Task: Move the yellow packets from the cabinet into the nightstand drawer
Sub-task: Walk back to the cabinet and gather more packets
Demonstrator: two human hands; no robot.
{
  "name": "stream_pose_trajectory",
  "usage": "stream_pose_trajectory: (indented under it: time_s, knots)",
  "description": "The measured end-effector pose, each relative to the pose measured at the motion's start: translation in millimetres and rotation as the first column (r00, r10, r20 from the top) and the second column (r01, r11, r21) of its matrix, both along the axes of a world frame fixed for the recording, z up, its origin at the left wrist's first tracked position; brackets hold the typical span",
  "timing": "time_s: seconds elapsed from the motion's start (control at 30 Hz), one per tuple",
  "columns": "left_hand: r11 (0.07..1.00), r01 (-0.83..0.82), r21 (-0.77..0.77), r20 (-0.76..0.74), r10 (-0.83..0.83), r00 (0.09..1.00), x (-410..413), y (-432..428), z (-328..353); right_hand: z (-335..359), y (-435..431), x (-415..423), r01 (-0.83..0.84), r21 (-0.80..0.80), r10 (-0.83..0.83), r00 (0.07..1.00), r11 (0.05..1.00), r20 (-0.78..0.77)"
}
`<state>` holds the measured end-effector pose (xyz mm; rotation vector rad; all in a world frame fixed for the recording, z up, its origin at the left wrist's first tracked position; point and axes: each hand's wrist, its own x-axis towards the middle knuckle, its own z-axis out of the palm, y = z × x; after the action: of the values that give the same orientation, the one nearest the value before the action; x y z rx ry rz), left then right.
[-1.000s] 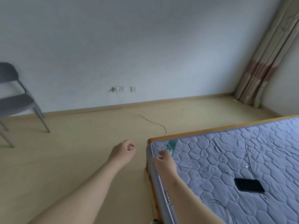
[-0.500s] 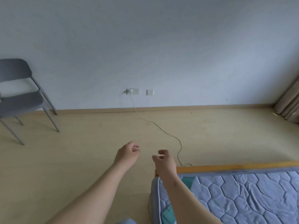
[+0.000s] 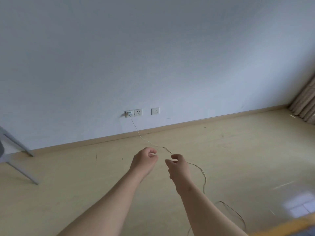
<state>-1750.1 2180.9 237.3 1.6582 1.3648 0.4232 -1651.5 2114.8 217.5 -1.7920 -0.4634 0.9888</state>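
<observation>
No yellow packets, cabinet or nightstand drawer appear in the head view. My left hand (image 3: 144,160) hovers over the floor at the centre, fingers curled loosely inward with nothing in them. My right hand (image 3: 179,167) is beside it, a little to the right, fingers bent and slightly apart, holding nothing. Both forearms reach forward from the bottom of the frame.
A thin charging cable (image 3: 202,174) runs from a wall socket (image 3: 129,113) across the wooden floor, passing behind my hands. Grey chair legs (image 3: 18,149) stand at the far left. A curtain (image 3: 305,106) hangs at the right. The bed frame's wooden edge (image 3: 289,226) shows bottom right.
The view has swung away from the bed; the mattress and phone have left the frame. Both hands stayed in front of me, empty, and the chair slid to the left edge.
</observation>
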Motion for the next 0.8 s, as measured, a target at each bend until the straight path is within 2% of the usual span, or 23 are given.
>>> stream_pose_trajectory:
  time_s: [0.1,0.37,0.67,0.8]
  knots:
    - [0.999,0.049,0.002,-0.005,-0.049,0.999,23,62,5,5,56,16,0.041,0.025,-0.041,0.999,0.999,-0.007]
    - [0.967,0.254,-0.018,-0.037,-0.254,0.966,135,185,-8,-16,154,111,0.251,-0.027,-0.251,0.968,0.968,-0.002]
    - [0.914,0.405,-0.002,-0.016,-0.405,0.914,342,310,-6,-9,274,301,0.374,0.022,-0.374,0.926,0.927,0.038]
    - [0.869,0.493,-0.041,0.003,-0.494,0.87,421,341,-8,-5,303,369,0.446,0.015,-0.446,0.894,0.895,0.036]
